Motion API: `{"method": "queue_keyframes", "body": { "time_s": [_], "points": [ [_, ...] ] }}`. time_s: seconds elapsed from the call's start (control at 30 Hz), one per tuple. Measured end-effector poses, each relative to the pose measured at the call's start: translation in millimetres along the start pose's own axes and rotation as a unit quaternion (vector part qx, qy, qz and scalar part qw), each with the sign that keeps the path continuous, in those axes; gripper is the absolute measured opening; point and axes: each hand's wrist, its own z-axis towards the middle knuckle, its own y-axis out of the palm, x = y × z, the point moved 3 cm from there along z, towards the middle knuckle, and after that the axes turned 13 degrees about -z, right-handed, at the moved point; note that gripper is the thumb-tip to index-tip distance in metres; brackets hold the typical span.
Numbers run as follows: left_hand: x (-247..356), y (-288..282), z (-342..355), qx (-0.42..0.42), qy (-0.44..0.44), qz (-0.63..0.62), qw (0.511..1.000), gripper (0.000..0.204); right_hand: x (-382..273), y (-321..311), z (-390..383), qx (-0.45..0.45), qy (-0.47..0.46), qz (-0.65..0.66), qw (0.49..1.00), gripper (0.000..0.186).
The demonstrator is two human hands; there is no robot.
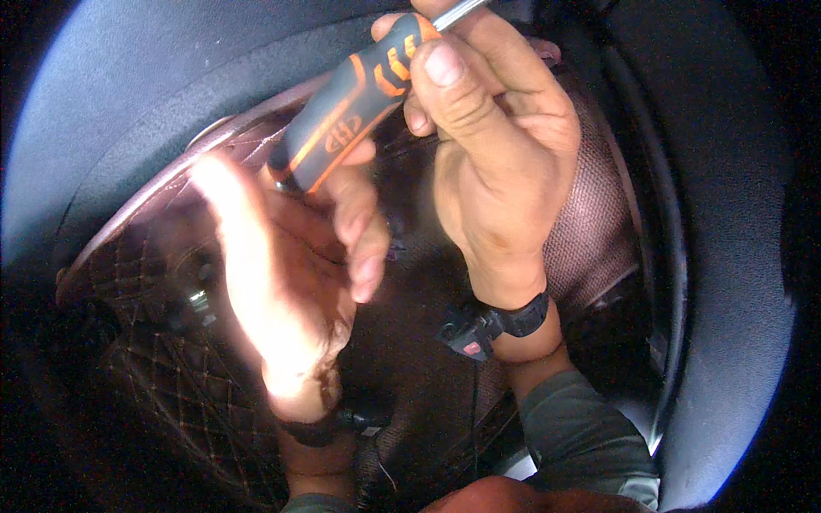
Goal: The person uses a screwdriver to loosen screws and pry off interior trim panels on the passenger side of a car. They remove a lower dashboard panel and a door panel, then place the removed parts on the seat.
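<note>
A screwdriver (342, 111) with a thick black and orange handle slants across the upper middle of the head view. Its bright metal shaft (462, 12) points up and right, out of the picture. My right hand (505, 128) is closed round the front end of the handle, with the thumb pressed on top. Below the handle's butt end, my left hand (286, 248) is turned palm up, its thumb stretched out and its fingers loosely curled, holding nothing. Whether the butt touches the left palm, I cannot tell. Strong light washes out part of that hand.
Dark moulded panels (727, 239) curve round both sides, like a vehicle interior. Quilted brown matting (171, 376) with light stitching lies at lower left, and brown woven material (594, 205) at right. A black strap with a small device (475, 333) circles my right wrist.
</note>
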Motion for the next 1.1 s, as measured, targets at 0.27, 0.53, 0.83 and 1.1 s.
{"method": "queue_keyframes", "body": {
  "time_s": [0.27, 0.53, 0.83, 1.1],
  "points": [
    [-14, -3, 6, -0.014, 0.382, 0.324, 0.865, 0.049, 4, -6, -2, -0.007, 0.006, 0.0, 1.0, 0.037],
    [-20, 2, -1, -0.005, 0.181, 0.166, 0.969, 0.036, 7, -23, -4, 0.001, 0.005, -0.009, 1.0, 0.041],
    [-31, 0, -3, 0.089, 0.009, 0.172, 0.981, 0.078, 5, -19, -16, 0.006, 0.004, -0.044, 0.999, 0.046],
    [5, 18, -5, 0.011, 0.412, 0.345, 0.843, 0.026, -26, 12, -8, 0.006, 0.008, -0.094, 0.995, 0.05]
  ]
}}
